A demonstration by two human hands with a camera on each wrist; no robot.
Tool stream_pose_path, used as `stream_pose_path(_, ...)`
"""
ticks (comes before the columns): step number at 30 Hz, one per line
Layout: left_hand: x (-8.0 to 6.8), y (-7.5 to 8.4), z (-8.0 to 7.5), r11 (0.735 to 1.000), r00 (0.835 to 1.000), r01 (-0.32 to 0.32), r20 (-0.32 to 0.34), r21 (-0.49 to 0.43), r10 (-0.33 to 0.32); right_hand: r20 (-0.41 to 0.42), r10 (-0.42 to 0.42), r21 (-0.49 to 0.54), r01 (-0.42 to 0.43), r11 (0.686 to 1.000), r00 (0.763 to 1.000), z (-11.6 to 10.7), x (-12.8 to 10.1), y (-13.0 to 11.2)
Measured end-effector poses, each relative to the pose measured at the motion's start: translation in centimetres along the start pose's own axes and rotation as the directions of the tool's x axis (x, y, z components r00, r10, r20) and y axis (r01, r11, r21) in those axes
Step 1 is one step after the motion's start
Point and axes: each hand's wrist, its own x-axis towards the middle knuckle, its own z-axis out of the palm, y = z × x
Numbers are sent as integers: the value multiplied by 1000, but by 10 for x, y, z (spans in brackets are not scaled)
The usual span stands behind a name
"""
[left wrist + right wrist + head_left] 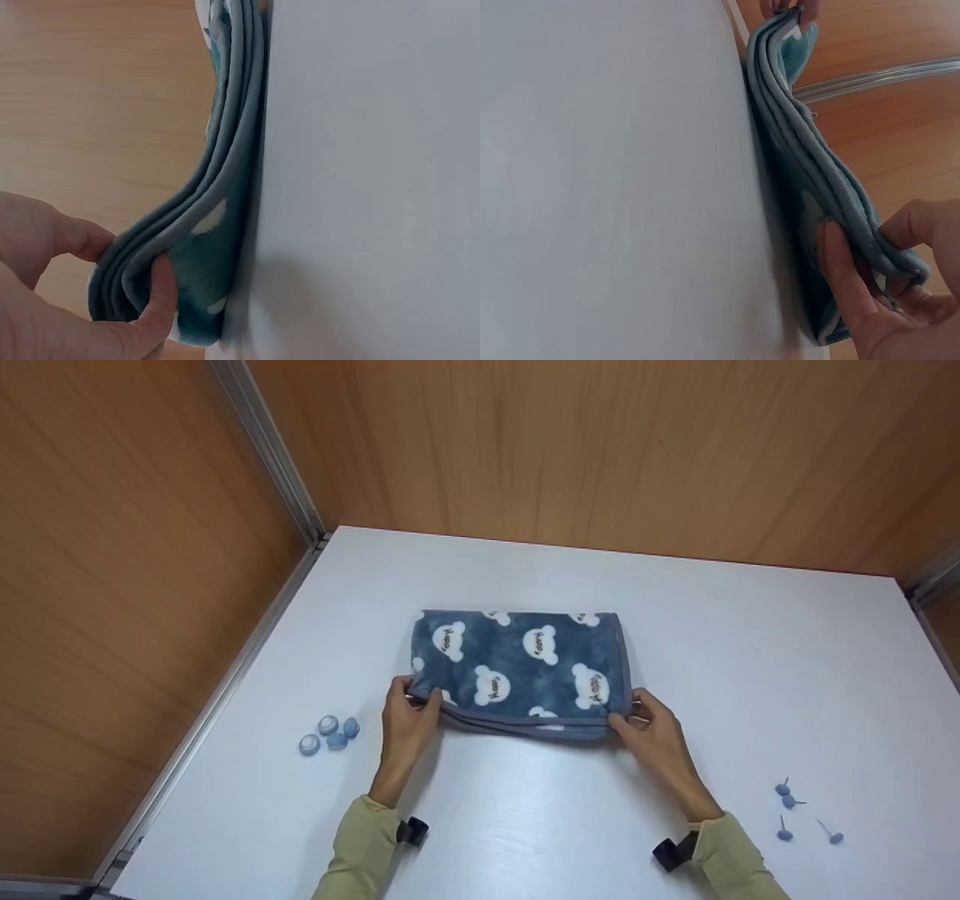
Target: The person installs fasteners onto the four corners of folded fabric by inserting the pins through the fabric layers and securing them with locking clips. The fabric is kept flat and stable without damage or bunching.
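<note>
A folded dark blue blanket (517,664) with white bear heads and a plain blue-grey border lies mid-table. My left hand (403,726) pinches its near left corner between thumb and fingers. At the near right corner, my right hand (661,741) grips the edge in the same way. Stacked layers of the blanket (187,191) show in the left wrist view, bent upward where the left hand (82,307) holds them. In the right wrist view the blanket (802,142) has its near edge raised at both corners, and the right hand (885,292) has fingers above and below some layers.
Several small round blue-and-white caps (328,725) sit left of the left hand. Several blue round-headed pins (784,835) with thin stems lie on the right of the white table (525,825). Wooden panels (600,450) stand behind and at the left.
</note>
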Motion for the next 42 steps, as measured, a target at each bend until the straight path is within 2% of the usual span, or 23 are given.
stream_pose_path(7, -16, 4, 3, 999, 1000, -7, 26, -33, 8, -39, -15, 9, 15, 1000, 999, -16, -20, 3)
stream_pose_path(11, -25, 6, 5, 998, 999, -2, 50, -67, 5, -44, -3, 53, 5, 999, 999, -25, -33, 5)
stream_pose_path(17, -44, 6, 6, 988, 995, 14, 103, -152, 2, -54, 40, 126, -33, 991, 998, -38, -54, 7)
stream_pose_path(24, -65, 5, 5, 983, 988, 39, 152, -180, -12, -58, 130, 133, -122, 984, 990, -53, -78, 9)
stream_pose_path(30, -78, 4, 4, 979, 980, 35, 199, -200, 5, -85, 134, 144, -121, 982, 987, -60, -95, 14)
stream_pose_path(34, -87, 3, 2, 973, 974, 41, 224, -227, 11, -89, 185, 121, -173, 977, 979, -64, -106, 17)
stream_pose_path(37, -93, 4, 0, 976, 971, 64, 241, -210, -11, -93, 240, 116, -229, 967, 966, -67, -114, 19)
stream_pose_path(42, -99, 2, -3, 987, 964, 91, 260, -133, -54, -87, 287, 135, -274, 952, 954, -69, -125, 25)
